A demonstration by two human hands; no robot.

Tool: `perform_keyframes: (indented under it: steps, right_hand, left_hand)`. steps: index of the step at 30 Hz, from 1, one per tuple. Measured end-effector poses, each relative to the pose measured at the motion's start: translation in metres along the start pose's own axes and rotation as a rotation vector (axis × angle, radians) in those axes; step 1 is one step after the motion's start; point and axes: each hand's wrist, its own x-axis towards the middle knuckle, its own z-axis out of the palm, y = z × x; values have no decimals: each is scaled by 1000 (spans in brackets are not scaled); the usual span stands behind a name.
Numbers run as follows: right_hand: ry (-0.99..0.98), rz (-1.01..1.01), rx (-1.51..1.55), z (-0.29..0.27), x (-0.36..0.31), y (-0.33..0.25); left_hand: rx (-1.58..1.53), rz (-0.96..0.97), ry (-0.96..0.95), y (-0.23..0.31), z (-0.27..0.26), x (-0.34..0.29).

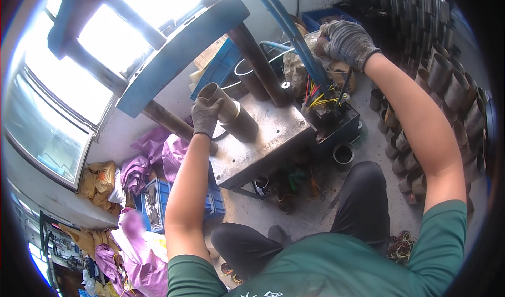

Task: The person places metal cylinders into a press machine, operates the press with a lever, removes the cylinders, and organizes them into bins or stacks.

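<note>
The left hand [206, 114] grips the upper metal tube [226, 107], set above a lower cylinder [244, 126] on the steel table [252, 157]; keeping both steadily in line seems wise. Whether the curled right hand [348, 43] holds anything, I cannot tell.

The single wide fisheye view looks forward and down from the person's head, with the green shirt [336, 265] close below and the metal worktop [276, 130] near ahead.

Brown paper bags [100, 180] and crumpled purple sacks [152, 263] lie toward the lower left, near blue crates [214, 201]. Tangled wire coils [401, 245] lie at lower right.
</note>
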Motion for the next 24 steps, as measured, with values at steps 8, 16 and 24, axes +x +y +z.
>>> perform_keyframes:
  steps: [8, 16, 24]
  right_hand:
    - [4, 75, 0, 6, 4, 1]
    - [-7, 90, -41, -2, -6, 9]
    - [-14, 91, -43, 5, -5, 4]
  left_hand:
    - [-284, -36, 1, -38, 5, 19]
    - [-86, -37, 40, -12, 21, 9]
    - [112, 145, 86, 16, 7, 0]
